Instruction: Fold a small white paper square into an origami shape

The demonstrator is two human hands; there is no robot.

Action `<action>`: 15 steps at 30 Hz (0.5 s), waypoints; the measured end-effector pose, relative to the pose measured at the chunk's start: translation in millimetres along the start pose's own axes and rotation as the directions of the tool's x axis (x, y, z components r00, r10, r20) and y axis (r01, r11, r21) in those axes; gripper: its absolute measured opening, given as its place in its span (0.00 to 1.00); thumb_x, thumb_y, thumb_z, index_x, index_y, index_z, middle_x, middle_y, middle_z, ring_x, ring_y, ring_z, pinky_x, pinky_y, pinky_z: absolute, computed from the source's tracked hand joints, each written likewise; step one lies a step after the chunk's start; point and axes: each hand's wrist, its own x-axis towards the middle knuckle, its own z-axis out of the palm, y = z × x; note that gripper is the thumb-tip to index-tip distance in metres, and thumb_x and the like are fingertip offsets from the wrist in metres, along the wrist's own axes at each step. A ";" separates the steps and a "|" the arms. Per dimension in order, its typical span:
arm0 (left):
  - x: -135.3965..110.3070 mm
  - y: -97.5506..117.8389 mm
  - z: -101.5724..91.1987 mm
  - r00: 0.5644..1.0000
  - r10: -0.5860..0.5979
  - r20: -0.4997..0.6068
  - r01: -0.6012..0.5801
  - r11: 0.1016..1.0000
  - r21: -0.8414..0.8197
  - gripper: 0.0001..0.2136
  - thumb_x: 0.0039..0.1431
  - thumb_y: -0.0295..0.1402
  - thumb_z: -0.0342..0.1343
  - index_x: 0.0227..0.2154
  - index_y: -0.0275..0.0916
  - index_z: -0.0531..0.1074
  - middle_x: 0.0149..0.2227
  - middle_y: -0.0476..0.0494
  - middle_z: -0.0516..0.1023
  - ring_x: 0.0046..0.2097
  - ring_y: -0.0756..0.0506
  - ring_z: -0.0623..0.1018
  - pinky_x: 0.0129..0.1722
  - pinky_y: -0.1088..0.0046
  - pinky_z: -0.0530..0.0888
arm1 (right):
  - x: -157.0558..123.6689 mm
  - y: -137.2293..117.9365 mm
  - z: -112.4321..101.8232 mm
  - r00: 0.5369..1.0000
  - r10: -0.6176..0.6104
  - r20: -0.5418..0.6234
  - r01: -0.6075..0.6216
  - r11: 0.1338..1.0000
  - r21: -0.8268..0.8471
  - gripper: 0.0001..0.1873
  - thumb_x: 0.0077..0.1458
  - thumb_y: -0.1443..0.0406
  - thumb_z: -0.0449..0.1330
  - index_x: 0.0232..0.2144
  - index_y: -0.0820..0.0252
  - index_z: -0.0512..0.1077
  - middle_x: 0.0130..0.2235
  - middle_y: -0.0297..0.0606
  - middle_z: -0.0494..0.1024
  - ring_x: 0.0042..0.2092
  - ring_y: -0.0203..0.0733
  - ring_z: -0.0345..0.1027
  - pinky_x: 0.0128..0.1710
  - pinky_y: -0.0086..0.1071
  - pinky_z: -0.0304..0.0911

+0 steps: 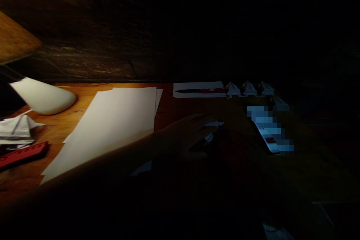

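Observation:
The scene is very dark. My left hand [184,135] reaches in from the lower left, over the wooden desk [165,110]. Its fingers are curled on a small folded white paper [214,125], which shows only in part. Just right of that paper is a dim shape that seems to be my right hand [236,138]. Its fingers are lost in shadow. A lit phone [268,131] lies flat on the desk right of both hands.
A stack of white sheets [118,120] lies left of my arm. At the back, a red-handled knife [201,90] rests on a paper, beside three folded paper figures [249,88]. At far left are a white lamp base [43,96], a folded paper [17,129] and a red object [22,154].

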 end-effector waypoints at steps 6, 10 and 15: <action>1.1 0.6 -4.0 1.000 -0.003 -0.030 0.002 1.000 -0.019 0.40 0.61 0.50 0.55 0.69 0.35 0.50 0.68 0.29 0.58 0.68 0.32 0.59 0.66 0.49 0.58 | -2.4 -10.3 5.0 0.991 0.128 0.036 -0.129 0.992 0.013 0.28 0.62 0.64 0.53 0.62 0.73 0.65 0.63 0.63 0.67 0.61 0.64 0.64 0.52 0.57 0.68; 2.5 0.4 -4.2 0.999 -0.043 -0.031 0.042 0.999 -0.028 0.42 0.58 0.51 0.58 0.70 0.37 0.49 0.67 0.32 0.59 0.67 0.33 0.60 0.66 0.51 0.58 | -1.0 -12.0 3.4 0.986 0.151 0.073 -0.155 0.986 0.066 0.27 0.61 0.63 0.55 0.60 0.70 0.67 0.62 0.59 0.69 0.61 0.63 0.64 0.55 0.56 0.66; 3.5 -4.5 -2.8 0.997 -0.080 -0.019 0.079 0.996 -0.033 0.40 0.58 0.52 0.58 0.69 0.40 0.53 0.66 0.35 0.61 0.66 0.33 0.62 0.65 0.50 0.58 | 3.9 -14.1 -2.8 0.977 0.173 0.120 -0.186 0.977 0.103 0.26 0.60 0.61 0.58 0.57 0.70 0.70 0.60 0.59 0.71 0.60 0.63 0.63 0.55 0.55 0.67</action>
